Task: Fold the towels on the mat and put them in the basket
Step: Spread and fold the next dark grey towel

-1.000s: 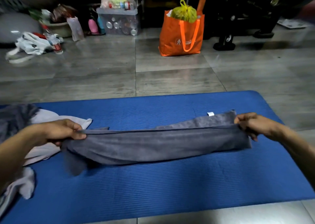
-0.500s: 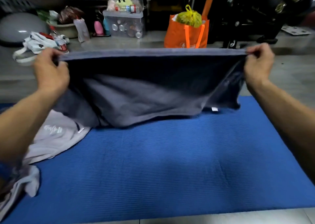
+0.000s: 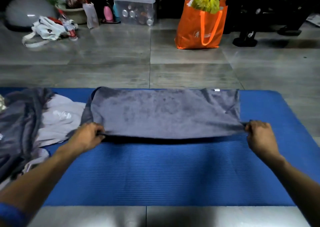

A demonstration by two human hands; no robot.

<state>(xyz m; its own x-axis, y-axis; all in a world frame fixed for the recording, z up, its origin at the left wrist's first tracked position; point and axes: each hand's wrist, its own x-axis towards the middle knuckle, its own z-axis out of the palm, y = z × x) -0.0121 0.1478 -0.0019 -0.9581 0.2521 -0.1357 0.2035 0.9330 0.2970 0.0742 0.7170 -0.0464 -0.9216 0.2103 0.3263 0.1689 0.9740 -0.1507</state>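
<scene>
Broadly, we see a blue mat (image 3: 173, 175) laid on the tiled floor (image 3: 110, 71), carrying all of the work. Across its far half lies the grey towel (image 3: 164, 112), spread flat and wide, its far edge level with the mat's far edge and its near edge raised slightly, casting a dark shadow line. To the left, a heap of further towels (image 3: 34, 119), dark and pale, awaits folding; we see no basket in this view. We judge the grey towel light, soft and limp: it sags between supports, keeps no shape of its own, and should crease wherever it is laid over. The corners are therefore the sensible places to take hold. Our left hand (image 3: 88, 136) pinches the near left corner, fingers curled around the hem; our right hand (image 3: 258, 135) pinches the near right corner likewise. A small white label (image 3: 216, 90) marks the far right corner.
</scene>
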